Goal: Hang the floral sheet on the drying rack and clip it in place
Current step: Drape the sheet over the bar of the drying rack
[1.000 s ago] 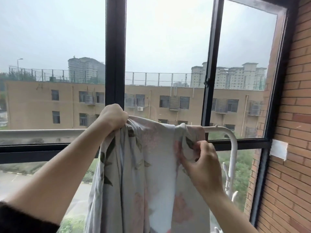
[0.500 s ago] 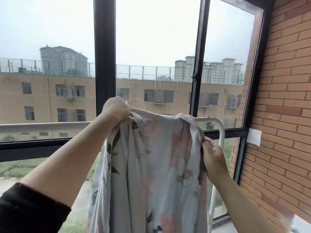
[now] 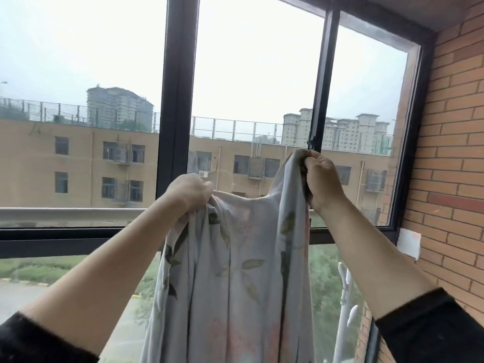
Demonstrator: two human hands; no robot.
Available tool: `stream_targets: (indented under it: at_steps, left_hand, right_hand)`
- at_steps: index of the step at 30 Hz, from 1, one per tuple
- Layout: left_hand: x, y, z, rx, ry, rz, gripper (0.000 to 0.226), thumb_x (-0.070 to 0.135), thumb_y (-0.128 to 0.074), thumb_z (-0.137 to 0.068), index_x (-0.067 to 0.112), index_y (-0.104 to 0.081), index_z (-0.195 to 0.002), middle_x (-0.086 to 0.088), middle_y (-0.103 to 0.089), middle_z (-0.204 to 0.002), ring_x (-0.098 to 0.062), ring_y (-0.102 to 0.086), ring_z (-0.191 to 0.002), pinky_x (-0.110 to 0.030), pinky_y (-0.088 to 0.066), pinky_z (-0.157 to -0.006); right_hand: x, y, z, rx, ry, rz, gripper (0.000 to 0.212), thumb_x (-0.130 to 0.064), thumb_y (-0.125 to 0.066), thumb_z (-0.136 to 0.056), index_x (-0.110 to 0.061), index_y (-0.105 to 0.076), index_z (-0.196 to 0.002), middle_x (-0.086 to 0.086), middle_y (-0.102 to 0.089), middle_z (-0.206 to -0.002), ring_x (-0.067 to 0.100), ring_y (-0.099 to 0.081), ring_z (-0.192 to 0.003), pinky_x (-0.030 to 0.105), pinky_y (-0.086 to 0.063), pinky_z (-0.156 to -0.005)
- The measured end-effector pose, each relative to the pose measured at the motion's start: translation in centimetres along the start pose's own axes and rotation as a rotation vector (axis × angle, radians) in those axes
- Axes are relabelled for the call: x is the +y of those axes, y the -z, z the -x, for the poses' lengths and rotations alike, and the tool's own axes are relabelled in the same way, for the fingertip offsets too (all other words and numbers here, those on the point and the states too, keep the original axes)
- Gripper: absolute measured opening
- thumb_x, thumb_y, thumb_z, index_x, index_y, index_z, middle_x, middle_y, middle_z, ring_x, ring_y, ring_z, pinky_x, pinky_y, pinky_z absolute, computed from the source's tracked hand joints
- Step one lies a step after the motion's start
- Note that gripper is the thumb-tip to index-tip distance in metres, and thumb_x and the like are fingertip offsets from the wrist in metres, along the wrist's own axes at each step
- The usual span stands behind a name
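The right hand (image 3: 321,179) has lifted its bunched corner higher; the left hand (image 3: 189,192) grips the soft, limp sheet's (image 3: 235,271) top edge.

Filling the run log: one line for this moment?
left hand grips sheet | right hand grips sheet, higher | no clip seen

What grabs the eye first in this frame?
The floral sheet hangs centre frame, its top bunched in both fists: the left hand lower, the right hand higher. Behind it stands a black window frame with tan buildings outside. A brick wall fills the right edge.
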State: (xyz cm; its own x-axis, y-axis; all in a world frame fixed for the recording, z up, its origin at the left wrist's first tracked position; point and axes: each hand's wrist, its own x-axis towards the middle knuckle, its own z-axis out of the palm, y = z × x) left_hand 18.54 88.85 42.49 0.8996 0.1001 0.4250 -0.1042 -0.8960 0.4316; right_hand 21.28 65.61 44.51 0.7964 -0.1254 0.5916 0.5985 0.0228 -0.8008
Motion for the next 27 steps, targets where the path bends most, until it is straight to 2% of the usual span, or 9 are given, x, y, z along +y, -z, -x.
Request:
stream_targets:
  at_steps: [3,5,8,10,12,16,18,22,27]
  left_hand:
    - [0.6,-0.5,0.2,-0.045,-0.007,0.059,0.077,0.082,-0.042,-0.075,0.011,-0.061,-0.052,0.004,-0.054,-0.053,-0.014,-0.051,-0.054,-0.029,-0.041,-0.060]
    - [1.0,-0.7,0.5,-0.081,-0.032,0.108,0.077,0.091,-0.055,-0.053,0.014,-0.043,-0.053,0.006,-0.038,-0.047,-0.012,-0.036,-0.049,-0.028,-0.031,-0.056]
    - [1.5,-1.1,0.9,-0.090,-0.102,0.088,0.066,0.077,-0.075,-0.046,0.020,-0.043,-0.054,0.009,-0.042,-0.051,-0.007,-0.038,-0.051,-0.023,-0.029,-0.053]
    - [1.9,-1.5,1.0,-0.083,-0.169,0.043,0.060,0.065,-0.079,-0.055,0.020,-0.040,-0.048,0.011,-0.035,-0.048,-0.005,-0.032,-0.047,-0.021,-0.025,-0.050]
    - [2.2,-1.6,1.0,-0.083,-0.198,0.069,0.062,0.060,-0.078,-0.061,0.018,-0.035,-0.047,0.008,-0.030,-0.050,-0.006,-0.028,-0.048,-0.022,-0.022,-0.049]
    - [1.7,-1.6,0.5,0.010,-0.125,0.203,0.046,0.056,-0.079,-0.062,0.011,-0.071,-0.060,0.008,-0.058,-0.055,-0.002,-0.049,-0.054,-0.018,-0.039,-0.055]
    - [1.8,-1.8,0.3,0.066,-0.109,0.157,0.033,0.041,-0.077,-0.074,0.010,-0.073,-0.063,0.013,-0.060,-0.053,0.001,-0.049,-0.052,-0.021,-0.039,-0.056]
    - [2.2,-2.7,-0.3,0.255,-0.057,-0.035,0.040,0.024,-0.066,-0.089,0.009,-0.057,-0.053,0.017,-0.049,-0.044,0.000,-0.046,-0.052,-0.024,-0.034,-0.054]
    - [2.2,-2.0,-1.8,0.384,0.032,0.037,0.034,0.021,-0.057,-0.094,-0.004,-0.061,-0.071,-0.007,-0.063,-0.062,-0.026,-0.061,-0.072,-0.034,-0.048,-0.077]
  right_hand:
    - [-1.8,-0.7,-2.7,0.006,0.057,-0.108,0.035,0.000,-0.033,-0.093,-0.018,-0.062,-0.085,0.003,-0.061,-0.081,0.018,-0.058,-0.079,0.029,-0.051,-0.071]
    - [-2.0,-0.7,-4.7,0.017,0.074,-0.154,0.037,0.001,-0.033,-0.092,-0.020,-0.063,-0.085,0.002,-0.061,-0.081,0.018,-0.058,-0.079,0.029,-0.051,-0.072]
    - [1.1,0.1,-6.0,-0.002,0.035,-0.007,0.037,0.002,-0.032,-0.091,-0.021,-0.060,-0.083,0.002,-0.057,-0.079,0.017,-0.055,-0.080,0.029,-0.051,-0.072]
    - [4.5,1.1,-5.9,-0.049,-0.035,0.109,0.037,0.004,-0.032,-0.091,-0.019,-0.058,-0.079,0.001,-0.055,-0.075,0.013,-0.053,-0.072,0.021,-0.048,-0.063]
    - [7.2,2.3,-6.3,-0.122,-0.106,0.087,0.039,0.006,-0.032,-0.091,-0.017,-0.061,-0.077,0.003,-0.060,-0.075,0.017,-0.057,-0.072,0.026,-0.050,-0.068]
    - [8.4,3.2,-7.1,-0.243,-0.161,0.038,0.042,0.013,-0.028,-0.088,-0.008,-0.062,-0.076,0.008,-0.061,-0.074,0.014,-0.057,-0.062,0.018,-0.051,-0.053]
    - [8.2,3.3,-6.6,-0.292,-0.098,0.113,0.039,0.012,-0.029,-0.087,-0.007,-0.063,-0.080,0.005,-0.062,-0.074,0.013,-0.057,-0.067,0.014,-0.052,-0.057]
    - [8.4,3.4,-5.6,-0.251,0.082,0.212,0.038,0.003,-0.035,-0.089,-0.018,-0.066,-0.083,-0.009,-0.069,-0.081,0.008,-0.062,-0.083,0.025,-0.049,-0.087]
    - [9.2,5.6,-4.2,-0.156,0.426,0.426,0.029,-0.001,-0.040,-0.096,-0.013,-0.065,-0.107,-0.001,-0.071,-0.094,0.015,-0.064,-0.087,0.025,-0.050,-0.082]
